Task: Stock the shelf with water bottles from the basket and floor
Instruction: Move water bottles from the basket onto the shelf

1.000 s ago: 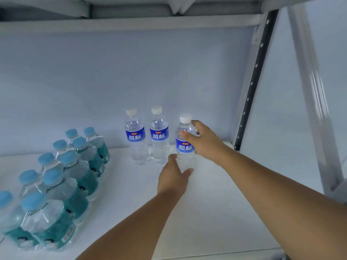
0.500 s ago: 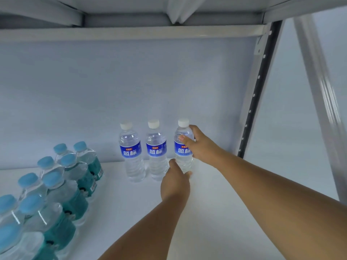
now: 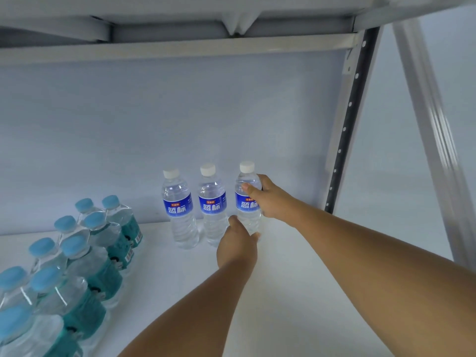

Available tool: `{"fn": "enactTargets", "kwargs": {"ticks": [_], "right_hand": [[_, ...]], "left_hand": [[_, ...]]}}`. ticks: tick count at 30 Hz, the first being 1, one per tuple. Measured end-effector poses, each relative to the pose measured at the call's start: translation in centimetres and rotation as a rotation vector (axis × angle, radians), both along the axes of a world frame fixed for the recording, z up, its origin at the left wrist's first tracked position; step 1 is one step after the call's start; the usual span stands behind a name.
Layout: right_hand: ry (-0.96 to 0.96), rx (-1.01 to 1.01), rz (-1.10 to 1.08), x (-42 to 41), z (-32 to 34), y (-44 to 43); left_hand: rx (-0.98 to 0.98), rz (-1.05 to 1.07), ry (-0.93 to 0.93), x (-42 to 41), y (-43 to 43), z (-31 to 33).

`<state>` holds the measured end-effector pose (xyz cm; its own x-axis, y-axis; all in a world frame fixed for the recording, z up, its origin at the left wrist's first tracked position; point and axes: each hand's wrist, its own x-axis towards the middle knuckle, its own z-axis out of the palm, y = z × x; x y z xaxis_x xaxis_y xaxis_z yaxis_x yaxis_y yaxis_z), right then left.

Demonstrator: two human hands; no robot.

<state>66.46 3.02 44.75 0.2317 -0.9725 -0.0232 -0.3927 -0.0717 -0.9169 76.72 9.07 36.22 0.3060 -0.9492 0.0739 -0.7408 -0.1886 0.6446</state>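
Note:
Three clear water bottles with white caps and blue labels stand in a row at the back of the white shelf [image 3: 296, 305]. Both my hands are on the rightmost bottle [image 3: 247, 202]. My right hand [image 3: 268, 199] grips its upper body, thumb across the front above the label. My left hand [image 3: 238, 247] holds its base, fingers curled round the lower part. The middle bottle [image 3: 212, 204] and the left bottle [image 3: 177, 207] stand free beside it, close together. The bottle's bottom is hidden behind my left hand.
Several shrink-wrapped bottles with light blue caps and teal labels [image 3: 85, 266] fill the shelf's left side. A perforated upright post [image 3: 345, 130] stands at the back right, another post [image 3: 432, 130] nearer on the right. The upper shelf's underside [image 3: 180, 47] runs overhead.
The held bottle has moved back into line with the other two at the rear of the shelf. Both hands have stayed on it.

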Motion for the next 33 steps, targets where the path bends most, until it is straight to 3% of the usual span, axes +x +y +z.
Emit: {"fn": "enactTargets", "kwargs": {"ticks": [7,10,19,28,33], "right_hand": [[0.112,0.008,-0.099,-0.8,-0.5,1.5],[0.18,0.007,-0.148,-1.3,-0.8,2.9],[0.722,-0.158,-0.037,-2.9,-2.5,10.2],[0.755,-0.168,-0.012,-1.9,-4.8,21.4],[0.813,-0.119,-0.026,-1.8,-6.3,28.8]], "left_hand": [[0.042,-0.012,-0.046,0.7,2.1,0.5],[0.045,-0.075,-0.155,1.9,3.4,1.1],[0.138,-0.199,-0.434,7.0,10.4,2.4],[0.12,-0.316,-0.509,11.1,19.6,1.0],[0.083,-0.417,-0.458,12.8,25.1,0.0]]}}
